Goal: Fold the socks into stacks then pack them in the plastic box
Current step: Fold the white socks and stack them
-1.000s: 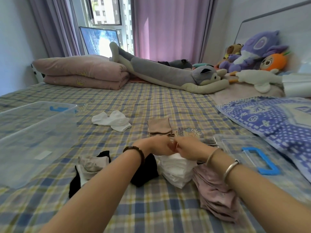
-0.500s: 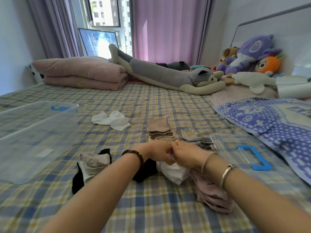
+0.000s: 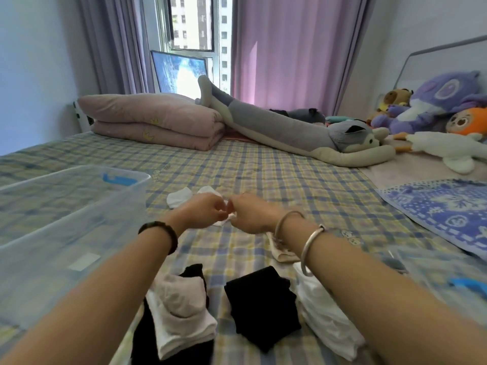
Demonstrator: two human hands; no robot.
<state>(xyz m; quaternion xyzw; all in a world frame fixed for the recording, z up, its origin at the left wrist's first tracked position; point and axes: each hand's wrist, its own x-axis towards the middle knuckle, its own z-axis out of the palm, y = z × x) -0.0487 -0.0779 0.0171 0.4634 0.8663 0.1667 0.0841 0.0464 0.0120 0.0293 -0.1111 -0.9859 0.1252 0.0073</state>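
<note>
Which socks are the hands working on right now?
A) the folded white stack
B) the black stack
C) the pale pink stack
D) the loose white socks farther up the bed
D: the left hand and right hand meet at the loose white socks, pinching white fabric; the black stack lies untouched nearer the camera.

A folded pink quilt, a long grey plush dog leaning on it, other plush toys and a blue patterned blanket lie on the plaid bed.
</note>
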